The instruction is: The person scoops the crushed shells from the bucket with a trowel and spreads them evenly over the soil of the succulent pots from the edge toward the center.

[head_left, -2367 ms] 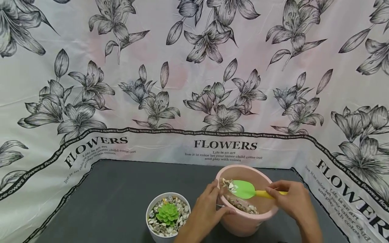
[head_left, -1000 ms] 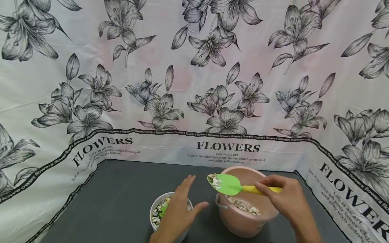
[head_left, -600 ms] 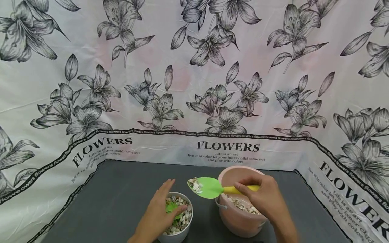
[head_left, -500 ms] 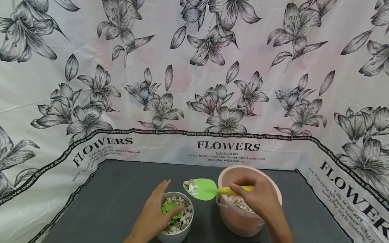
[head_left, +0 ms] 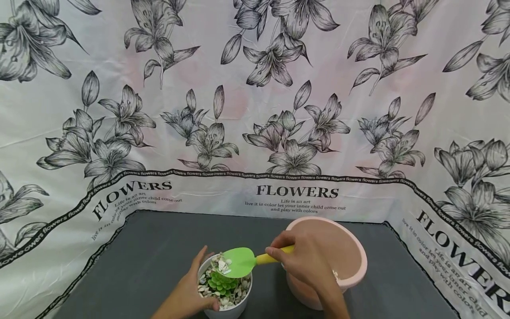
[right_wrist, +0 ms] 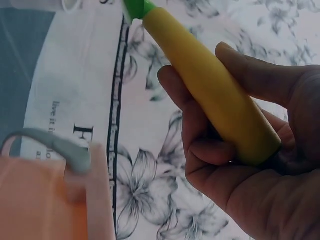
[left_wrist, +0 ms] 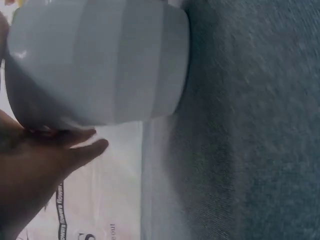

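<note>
My right hand (head_left: 304,261) grips the yellow handle of a toy-like trowel (head_left: 241,262) with a green blade. Small pale stones (head_left: 222,264) lie at the blade's tip, over the back rim of a white pot (head_left: 228,313). A green succulent (head_left: 221,283) sits in that pot among more stones. With thumb in front and fingers behind, my left hand (head_left: 183,294) holds the pot's left side. The left wrist view shows fingers (left_wrist: 75,150) against the smooth pot wall. In the right wrist view, fingers and thumb wrap the trowel's handle (right_wrist: 210,85).
A pink bucket (head_left: 361,268) stands right of the pot, under my right forearm, which hides most of the stones inside. Its grey handle (right_wrist: 50,145) shows in the right wrist view. A flower-printed cloth (head_left: 295,155) rises behind the dark tabletop (head_left: 159,248).
The trowel has moved left from inside the bucket to above the pot, carrying stones. My left hand has let go of the bucket, moved left and taken hold of the white pot.
</note>
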Motion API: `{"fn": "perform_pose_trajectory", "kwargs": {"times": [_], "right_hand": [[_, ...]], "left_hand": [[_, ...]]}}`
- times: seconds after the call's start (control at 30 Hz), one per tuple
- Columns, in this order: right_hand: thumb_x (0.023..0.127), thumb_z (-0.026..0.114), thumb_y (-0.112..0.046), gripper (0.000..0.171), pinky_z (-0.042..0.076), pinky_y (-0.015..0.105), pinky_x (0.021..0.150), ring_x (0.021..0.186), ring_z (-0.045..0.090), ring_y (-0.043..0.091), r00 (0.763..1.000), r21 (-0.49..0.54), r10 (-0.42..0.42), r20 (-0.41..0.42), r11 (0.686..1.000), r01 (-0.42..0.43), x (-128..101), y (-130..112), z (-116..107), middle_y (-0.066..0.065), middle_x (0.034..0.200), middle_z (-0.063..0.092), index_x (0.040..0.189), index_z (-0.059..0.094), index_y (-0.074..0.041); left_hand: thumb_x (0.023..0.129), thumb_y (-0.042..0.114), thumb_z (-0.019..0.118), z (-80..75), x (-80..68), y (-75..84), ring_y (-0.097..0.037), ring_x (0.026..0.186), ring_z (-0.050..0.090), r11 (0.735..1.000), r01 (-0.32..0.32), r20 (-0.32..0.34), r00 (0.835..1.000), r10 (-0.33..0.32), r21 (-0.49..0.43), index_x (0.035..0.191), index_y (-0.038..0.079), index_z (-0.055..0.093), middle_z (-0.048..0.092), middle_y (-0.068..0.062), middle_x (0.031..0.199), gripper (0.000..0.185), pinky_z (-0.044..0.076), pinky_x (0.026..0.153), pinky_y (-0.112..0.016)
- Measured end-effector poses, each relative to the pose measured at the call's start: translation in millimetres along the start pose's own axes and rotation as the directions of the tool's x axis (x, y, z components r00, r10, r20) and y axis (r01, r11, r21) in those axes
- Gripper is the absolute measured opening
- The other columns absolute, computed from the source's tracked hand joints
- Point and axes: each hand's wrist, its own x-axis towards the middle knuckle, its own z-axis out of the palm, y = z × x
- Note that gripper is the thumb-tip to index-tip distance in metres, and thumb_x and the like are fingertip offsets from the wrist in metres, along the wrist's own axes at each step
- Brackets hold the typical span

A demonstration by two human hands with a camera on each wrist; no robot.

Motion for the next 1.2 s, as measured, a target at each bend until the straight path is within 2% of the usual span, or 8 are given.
{"fn": "perform_pose_trajectory", "kwargs": {"times": [0.17,0.27,0.4,0.63,0.77,0.93,1.0,1.2], "right_hand": [[0.089,0.083,-0.020,0.011,0.048,0.021,0.065,0.071,0.059,0.009,0.995,0.038,-0.034,0.097,0.999,0.031,3,-11,13,-0.004,0.080,0.073,0.080,0.078,-0.016],[0.089,0.083,-0.017,0.009,0.050,0.024,0.064,0.070,0.062,0.010,0.981,-0.011,-0.143,0.133,0.989,0.145,6,-21,20,-0.003,0.079,0.075,0.081,0.080,-0.014],[0.087,0.084,-0.012,0.006,0.051,0.028,0.072,0.072,0.060,0.010,0.957,-0.137,-0.271,0.101,0.949,0.283,8,-36,25,-0.003,0.077,0.077,0.081,0.081,-0.013],[0.087,0.083,-0.010,0.006,0.043,0.021,0.065,0.075,0.039,0.009,0.933,-0.259,-0.353,0.066,0.897,0.357,2,-49,28,-0.002,0.079,0.075,0.083,0.080,-0.014],[0.085,0.085,-0.010,0.008,0.044,0.020,0.068,0.077,0.038,0.009,0.894,-0.338,-0.449,-0.006,0.842,0.420,-3,-47,30,-0.004,0.078,0.071,0.084,0.079,-0.014],[0.076,0.091,-0.010,0.016,0.045,0.022,0.069,0.077,0.046,0.011,0.788,-0.471,-0.588,-0.184,0.756,0.454,-7,-35,24,-0.006,0.076,0.071,0.080,0.075,-0.014],[0.074,0.091,-0.007,0.019,0.049,0.024,0.072,0.077,0.051,0.011,0.766,-0.498,-0.595,-0.243,0.754,0.427,-9,-27,11,-0.006,0.077,0.072,0.079,0.075,-0.015],[0.072,0.093,-0.003,0.018,0.050,0.033,0.064,0.076,0.055,0.018,0.805,-0.497,-0.443,-0.394,0.840,0.219,-16,13,-59,0.004,0.080,0.078,0.080,0.078,-0.010]], "left_hand": [[0.073,0.088,0.067,3.1,-1.0,-6.6,-0.063,0.137,0.048,0.998,-0.054,0.001,0.999,0.054,0.017,0.168,0.008,0.002,0.032,-0.041,0.161,0.140,0.052,0.098,-0.072],[0.074,0.091,0.060,4.1,-1.7,-9.6,-0.068,0.138,0.042,0.999,-0.055,0.011,0.998,0.055,0.001,0.168,0.007,0.000,0.024,-0.044,0.163,0.140,0.049,0.098,-0.076],[0.077,0.086,0.064,5.1,-1.5,-10.4,-0.068,0.141,0.038,0.999,-0.027,0.019,0.999,0.028,-0.035,0.169,0.009,-0.001,0.019,-0.042,0.166,0.136,0.046,0.100,-0.078],[0.075,0.084,0.068,6.6,-3.1,-9.5,-0.067,0.146,0.032,0.998,-0.005,-0.001,1.000,0.005,-0.060,0.169,0.011,0.003,0.023,-0.041,0.165,0.135,0.042,0.104,-0.079],[0.078,0.079,0.072,6.5,-2.1,-11.0,-0.069,0.148,0.025,0.996,0.031,-0.017,0.999,-0.033,-0.086,0.168,0.011,0.000,0.018,-0.042,0.166,0.134,0.039,0.104,-0.082],[0.080,0.067,0.081,11.0,-1.8,-14.0,-0.064,0.139,0.044,0.995,0.054,-0.047,0.997,-0.058,-0.089,0.167,0.005,-0.001,0.025,-0.044,0.162,0.135,0.047,0.101,-0.075],[0.079,0.061,0.086,15.0,-2.1,-13.3,-0.060,0.131,0.054,0.996,0.060,-0.080,0.995,-0.065,-0.071,0.166,0.002,-0.001,0.033,-0.045,0.157,0.136,0.052,0.097,-0.070],[0.068,0.052,0.097,27.0,0.3,2.8,-0.061,0.134,0.050,0.978,0.208,-0.192,0.961,-0.198,0.028,0.165,0.002,0.004,0.036,-0.041,0.157,0.143,0.052,0.099,-0.071]]}}
